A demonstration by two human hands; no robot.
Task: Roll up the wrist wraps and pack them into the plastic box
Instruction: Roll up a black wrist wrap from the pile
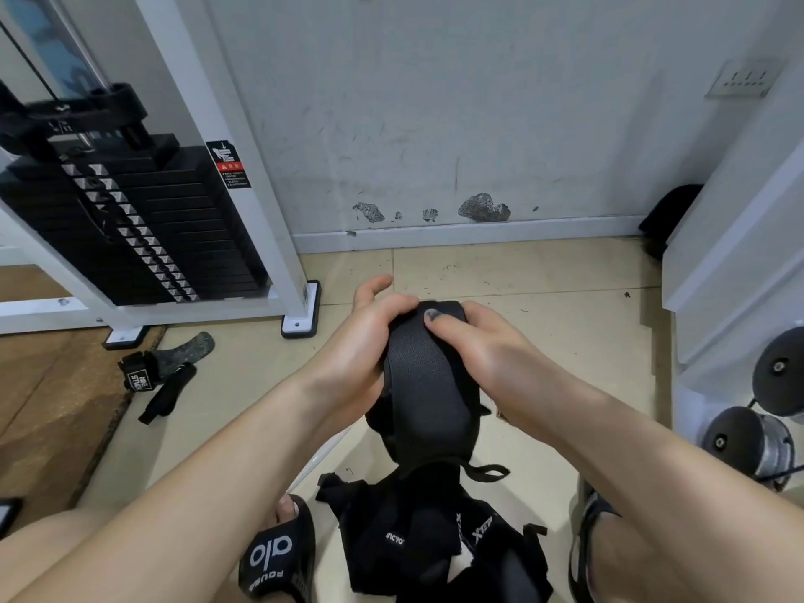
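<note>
Both hands hold 1 black wrap up over the floor. The left grip and right grip pinch its rolled top. It looks soft, light and floppy, so hold the roll tight. More wraps lie below.

Left hand, right hand clenched together.

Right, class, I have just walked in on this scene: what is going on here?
A person crouched on a gym floor grips a black wrist wrap with both hands, the left hand and right hand curled around its upper end, apparently rolling it. The loose tail hangs down to a pile of more black wraps between the sandalled feet. Another strap lies on the floor to the left, near a weight stack. No plastic box is visible.
</note>
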